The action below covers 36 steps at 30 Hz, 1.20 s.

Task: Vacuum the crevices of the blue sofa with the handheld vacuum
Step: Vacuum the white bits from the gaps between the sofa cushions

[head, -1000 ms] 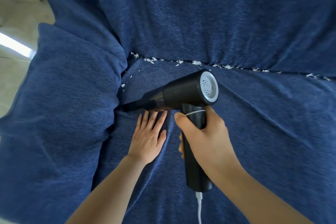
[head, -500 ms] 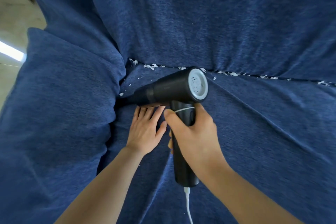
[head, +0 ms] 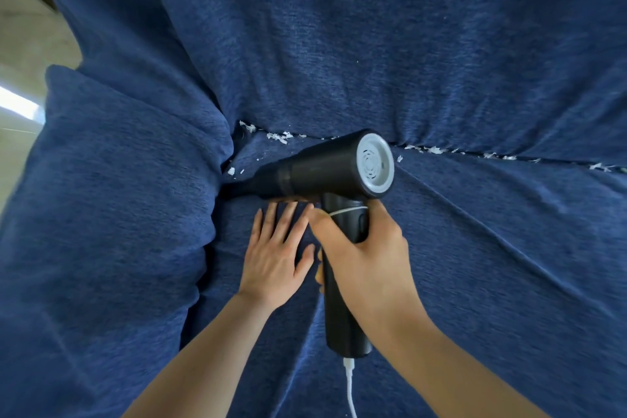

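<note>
— Where's the vacuum (head: 325, 168)?
— Mid-sofa (head: 407, 44), nozzle poking toward nine o'clock into the crevice by the armrest (head: 112, 187).
— And the hands?
— Right hand (head: 363, 258) wraps the handle. Left hand (head: 274, 254) lies flat, fingers straight, pressing the seat just beneath the nozzle.
— Crumbs?
— White bits (head: 278, 137) line the back seam, from eleven across to three. A white cord (head: 350, 390) trails off at six.

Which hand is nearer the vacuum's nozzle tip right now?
Left. The left hand lies flat on the seat just below the nozzle tip. The right hand grips the vacuum handle, farther right of the tip.
</note>
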Motion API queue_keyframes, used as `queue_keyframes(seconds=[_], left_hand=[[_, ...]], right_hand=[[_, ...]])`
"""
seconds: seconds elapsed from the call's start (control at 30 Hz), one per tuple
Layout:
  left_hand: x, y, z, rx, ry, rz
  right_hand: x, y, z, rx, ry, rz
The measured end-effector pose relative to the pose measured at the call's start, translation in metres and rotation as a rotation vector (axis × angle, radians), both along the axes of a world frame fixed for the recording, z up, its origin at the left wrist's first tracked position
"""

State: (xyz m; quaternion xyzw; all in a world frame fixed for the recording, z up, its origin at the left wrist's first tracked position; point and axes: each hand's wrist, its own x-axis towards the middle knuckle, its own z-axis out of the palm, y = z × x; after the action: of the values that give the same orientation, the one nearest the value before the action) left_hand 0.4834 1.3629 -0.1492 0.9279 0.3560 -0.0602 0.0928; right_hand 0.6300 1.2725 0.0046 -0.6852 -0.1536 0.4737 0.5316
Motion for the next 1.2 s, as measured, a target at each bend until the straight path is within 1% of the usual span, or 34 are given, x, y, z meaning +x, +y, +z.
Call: queue_keyframes(seconds=[0.07, 0.2, 0.3, 0.4, 0.53, 0.67, 0.8, 0.97, 1.2], left_hand=[[0.000, -0.001, 0.002, -0.026, -0.010, -0.008], [0.002, 0.003, 0.007, -0.068, -0.023, 0.026], [0.002, 0.012, 0.007, -0.048, -0.057, 0.051], [0.012, 0.029, 0.010, -0.013, -0.068, 0.090], [0.031, 0.051, 0.010, -0.041, -0.019, 0.121], [0.037, 0.048, 0.006, -0.035, 0.031, 0.130], [0.033, 0.047, 0.006, -0.037, 0.033, 0.107], [0.032, 0.045, 0.002, -0.025, -0.003, 0.091], [0.033, 0.045, 0.002, 0.012, 0.035, 0.090]], right_hand=[[0.006, 0.004, 0.001, 0.016, -0.018, -0.043], [0.015, 0.012, -0.001, 0.012, -0.044, -0.037], [0.018, 0.012, 0.001, 0.018, -0.076, -0.027], [0.022, 0.014, 0.004, 0.031, -0.043, -0.060], [0.027, 0.022, 0.006, 0.032, -0.021, -0.048], [0.026, 0.024, 0.005, 0.042, -0.044, -0.032], [0.024, 0.033, 0.002, 0.038, -0.058, -0.053], [0.023, 0.040, -0.001, 0.019, -0.065, -0.023], [0.038, 0.061, -0.010, 0.065, -0.139, -0.114]])
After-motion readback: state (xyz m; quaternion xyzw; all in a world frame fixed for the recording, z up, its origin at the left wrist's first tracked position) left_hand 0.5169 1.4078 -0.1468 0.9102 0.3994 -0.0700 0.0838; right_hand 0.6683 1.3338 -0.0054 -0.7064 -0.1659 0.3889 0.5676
